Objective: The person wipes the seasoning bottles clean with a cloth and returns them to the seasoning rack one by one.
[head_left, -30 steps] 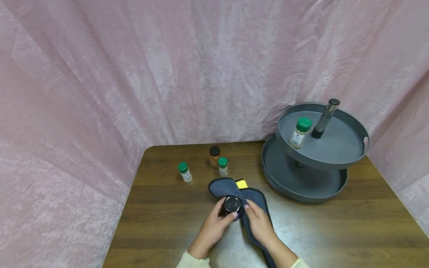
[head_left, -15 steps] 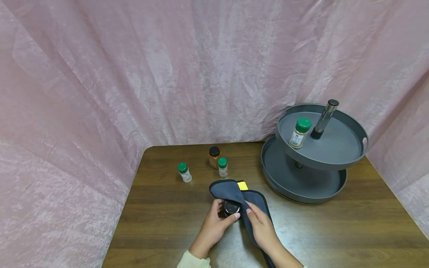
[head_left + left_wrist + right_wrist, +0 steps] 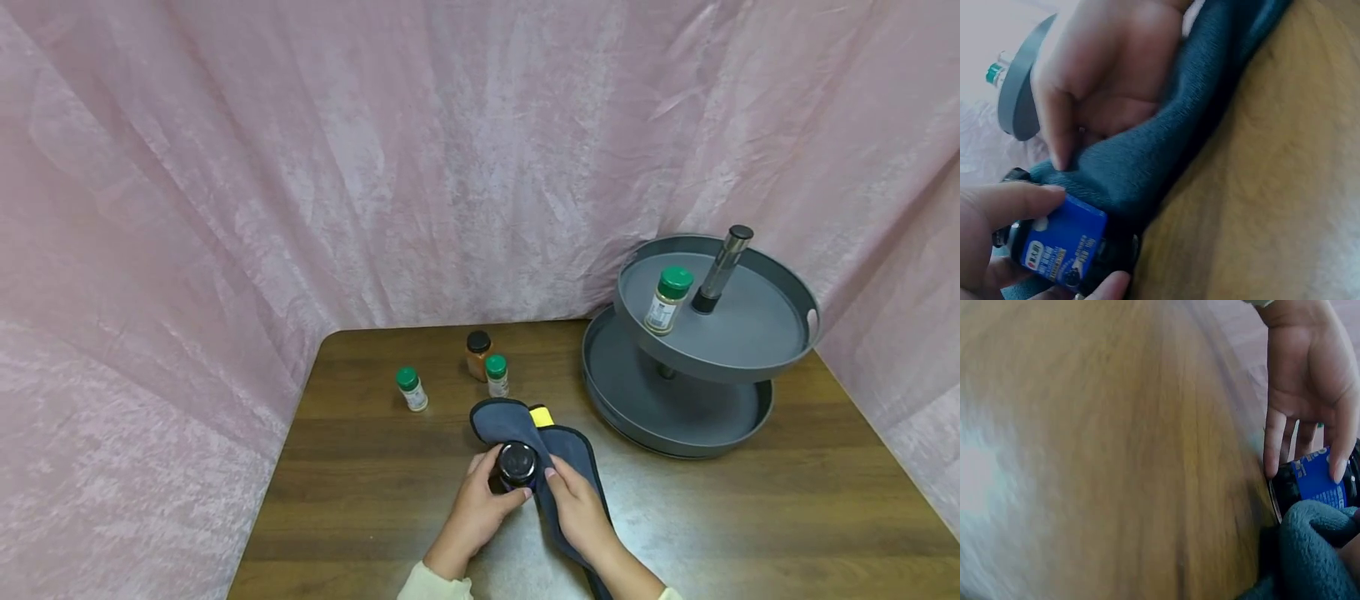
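Gripping the jar [image 3: 1063,244] in my left hand [image 3: 480,502] and cloth [image 3: 504,421] in my right hand [image 3: 581,514], I've uncovered the top [image 3: 517,459], so wiping now seems side-on.

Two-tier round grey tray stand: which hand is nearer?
Right. The right hand, gripping the blue-grey fleecy cloth, is left of the stand, on its near side; the left hand, holding the black, blue-labelled jar, is farther left.

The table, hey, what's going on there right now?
A person's left hand holds a dark jar with a blue label, while the right hand grips a bluish cloth against it. Beyond, on the table, stand two green-capped jars and a black-capped one; another green-capped jar stands on the upper grey tray.
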A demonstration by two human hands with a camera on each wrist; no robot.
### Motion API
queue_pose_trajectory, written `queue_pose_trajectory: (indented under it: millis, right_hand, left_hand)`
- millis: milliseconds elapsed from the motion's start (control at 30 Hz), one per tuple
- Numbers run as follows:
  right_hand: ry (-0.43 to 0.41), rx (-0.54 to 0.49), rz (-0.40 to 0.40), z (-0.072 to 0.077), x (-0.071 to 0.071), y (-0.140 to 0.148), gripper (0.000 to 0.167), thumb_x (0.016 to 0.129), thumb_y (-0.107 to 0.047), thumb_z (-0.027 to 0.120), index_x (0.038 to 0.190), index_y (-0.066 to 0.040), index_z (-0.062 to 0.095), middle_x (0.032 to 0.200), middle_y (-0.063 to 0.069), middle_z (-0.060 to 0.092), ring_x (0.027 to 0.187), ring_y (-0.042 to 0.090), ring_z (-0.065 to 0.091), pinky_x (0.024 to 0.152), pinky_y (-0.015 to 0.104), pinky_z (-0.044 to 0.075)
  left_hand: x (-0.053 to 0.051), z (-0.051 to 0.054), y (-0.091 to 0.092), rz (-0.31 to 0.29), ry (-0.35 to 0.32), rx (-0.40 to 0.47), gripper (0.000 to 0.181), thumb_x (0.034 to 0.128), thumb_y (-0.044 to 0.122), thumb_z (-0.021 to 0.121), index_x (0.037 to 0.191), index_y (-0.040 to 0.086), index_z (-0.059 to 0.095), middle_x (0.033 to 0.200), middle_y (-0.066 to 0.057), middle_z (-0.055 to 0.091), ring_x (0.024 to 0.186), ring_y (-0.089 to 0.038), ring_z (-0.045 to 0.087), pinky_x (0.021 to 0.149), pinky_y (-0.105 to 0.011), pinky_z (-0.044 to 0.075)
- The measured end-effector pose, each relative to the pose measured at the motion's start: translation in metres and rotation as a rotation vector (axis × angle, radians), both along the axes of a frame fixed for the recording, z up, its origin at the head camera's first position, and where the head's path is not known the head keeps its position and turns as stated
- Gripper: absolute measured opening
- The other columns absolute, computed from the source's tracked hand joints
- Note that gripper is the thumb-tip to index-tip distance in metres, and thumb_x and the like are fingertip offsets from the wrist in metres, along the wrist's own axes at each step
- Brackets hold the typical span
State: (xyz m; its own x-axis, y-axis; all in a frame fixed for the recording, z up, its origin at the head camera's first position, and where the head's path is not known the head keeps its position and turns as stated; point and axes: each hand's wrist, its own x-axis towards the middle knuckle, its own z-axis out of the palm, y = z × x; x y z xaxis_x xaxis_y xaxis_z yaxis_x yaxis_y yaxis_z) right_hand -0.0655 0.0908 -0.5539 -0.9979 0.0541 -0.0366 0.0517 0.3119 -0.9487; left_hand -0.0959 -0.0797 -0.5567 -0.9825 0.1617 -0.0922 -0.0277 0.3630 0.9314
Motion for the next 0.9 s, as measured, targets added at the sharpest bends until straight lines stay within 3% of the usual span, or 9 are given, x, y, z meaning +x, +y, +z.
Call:
queue_pose_trajectory:
  millis: [133,267,433,533,700,800,900]
  right_hand:
    - [0.007,-0.024,0.008,0.001,0.004,-0.003,0.039,0.109,-0.024,0.043,0.144,-0.011,0.055,0.147,0.009,0.058,0.143,0.032,0.046,0.118,0.056,0.034]
    - [-0.009,-0.032,-0.001,0.005,0.011,-0.007,0.039,0.109,-0.025,0.044,0.145,-0.015,0.055,0.148,0.004,0.057,0.143,0.025,0.046,0.119,0.052,0.034]
    - [0.006,0.036,-0.014,0.013,0.019,-0.013,0.039,0.108,-0.025,0.046,0.145,-0.017,0.055,0.149,-0.002,0.056,0.143,0.021,0.046,0.118,0.044,0.038]
    - [0.041,0.066,-0.032,0.016,0.020,-0.016,0.037,0.108,-0.023,0.049,0.143,-0.016,0.057,0.149,-0.004,0.055,0.144,0.020,0.046,0.117,0.036,0.039]
    - [0.095,0.059,-0.059,0.021,0.015,-0.013,0.033,0.107,-0.022,0.052,0.138,-0.019,0.062,0.143,-0.004,0.060,0.138,0.018,0.052,0.114,0.036,0.042]
    - [0.050,-0.014,-0.075,0.023,0.010,-0.007,0.028,0.106,-0.026,0.052,0.131,-0.025,0.064,0.134,-0.006,0.066,0.129,0.011,0.056,0.109,0.029,0.045]
    - [0.007,-0.146,-0.067,0.025,0.006,-0.001,0.027,0.107,-0.026,0.050,0.129,-0.019,0.065,0.130,0.000,0.067,0.126,0.013,0.057,0.105,0.022,0.045]
  left_hand:
    - [0.001,-0.004,0.001,0.037,0.042,-0.031,0.070,0.0760,0.028,0.088,0.138,0.013,0.059,0.128,-0.008,0.057,0.122,-0.026,0.056,0.103,-0.046,0.045]
    - [0.001,-0.006,0.002,0.122,0.064,-0.019,0.064,0.0739,0.032,0.090,0.128,0.013,0.061,0.121,-0.007,0.061,0.115,-0.023,0.059,0.097,-0.041,0.048]
    - [0.001,-0.006,0.003,0.203,0.025,0.026,0.056,0.0744,0.037,0.089,0.117,0.015,0.059,0.111,-0.003,0.068,0.104,-0.016,0.062,0.088,-0.035,0.049]
    - [0.002,-0.004,0.003,0.202,-0.025,0.092,0.054,0.0763,0.036,0.087,0.114,0.013,0.057,0.100,-0.004,0.068,0.088,-0.014,0.064,0.077,-0.029,0.052]
    - [0.004,0.005,0.005,0.167,-0.081,0.235,0.051,0.0796,0.030,0.086,0.115,0.008,0.058,0.095,-0.008,0.068,0.075,-0.012,0.063,0.064,-0.025,0.055]
    - [0.006,0.011,0.007,0.142,-0.102,0.299,0.050,0.0814,0.027,0.085,0.119,0.007,0.059,0.100,-0.010,0.070,0.078,-0.012,0.064,0.065,-0.025,0.057]
    - [0.008,0.018,0.007,0.122,-0.114,0.357,0.050,0.0834,0.024,0.083,0.122,0.004,0.058,0.104,-0.012,0.070,0.080,-0.012,0.065,0.067,-0.028,0.059]
